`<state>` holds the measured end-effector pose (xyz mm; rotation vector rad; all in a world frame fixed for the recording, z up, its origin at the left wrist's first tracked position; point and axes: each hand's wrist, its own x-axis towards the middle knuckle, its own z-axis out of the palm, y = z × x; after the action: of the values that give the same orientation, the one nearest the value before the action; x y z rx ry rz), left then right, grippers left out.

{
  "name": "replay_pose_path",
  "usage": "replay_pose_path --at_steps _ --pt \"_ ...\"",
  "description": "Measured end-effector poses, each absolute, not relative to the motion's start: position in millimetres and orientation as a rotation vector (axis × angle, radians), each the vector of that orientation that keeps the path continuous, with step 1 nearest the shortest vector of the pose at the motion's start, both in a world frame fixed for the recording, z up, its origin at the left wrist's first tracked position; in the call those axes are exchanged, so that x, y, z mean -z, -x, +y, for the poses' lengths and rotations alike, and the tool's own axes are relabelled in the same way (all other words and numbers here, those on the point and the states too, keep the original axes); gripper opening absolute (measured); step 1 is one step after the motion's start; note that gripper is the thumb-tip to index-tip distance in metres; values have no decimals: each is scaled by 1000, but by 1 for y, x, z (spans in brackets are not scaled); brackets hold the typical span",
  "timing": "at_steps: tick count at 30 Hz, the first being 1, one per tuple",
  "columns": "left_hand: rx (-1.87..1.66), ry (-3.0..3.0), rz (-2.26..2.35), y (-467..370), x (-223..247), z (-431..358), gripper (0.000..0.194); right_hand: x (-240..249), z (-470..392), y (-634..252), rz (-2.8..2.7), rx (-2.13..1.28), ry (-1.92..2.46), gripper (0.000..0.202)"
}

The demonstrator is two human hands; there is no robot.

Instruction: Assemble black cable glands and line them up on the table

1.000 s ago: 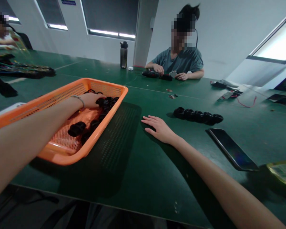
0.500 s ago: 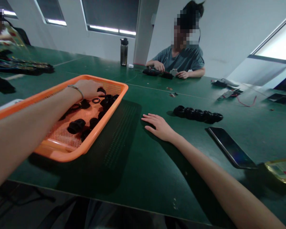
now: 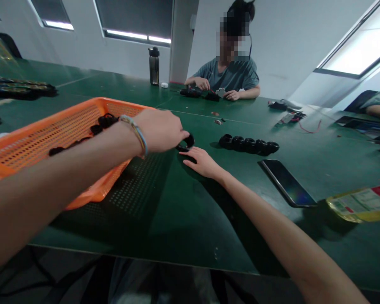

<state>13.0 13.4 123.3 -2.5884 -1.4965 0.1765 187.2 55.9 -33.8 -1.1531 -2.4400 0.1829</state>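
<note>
The left hand (image 3: 160, 130) pinches a black ring (image 3: 191, 138) at ten o'clock from the right hand (image 3: 205, 162), which lies flat, thumb out. The ring is round and seems held by its edge, so it could slip and roll. Between three and four o'clock, a yellow bottle (image 3: 364, 205) has a label (image 3: 356, 202) showing maybe an O; the rest is unreadable.

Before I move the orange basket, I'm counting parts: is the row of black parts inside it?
No, the row of black parts sits on the table, outside the orange basket.
</note>
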Motion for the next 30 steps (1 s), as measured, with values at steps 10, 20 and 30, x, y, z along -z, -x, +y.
replay_pose_path --at_steps 10,20,30 --pt "-409 2628 -1562 -33 -71 -7 40 34 58 -187 -2419 -208 1130 30" --pt "-626 2578 -1646 -28 -64 3 48 34 58 -185 -2406 -213 1124 30" --pt "-262 2172 -1910 8 -139 27 42 36 59 -187 -2395 -255 1118 31"
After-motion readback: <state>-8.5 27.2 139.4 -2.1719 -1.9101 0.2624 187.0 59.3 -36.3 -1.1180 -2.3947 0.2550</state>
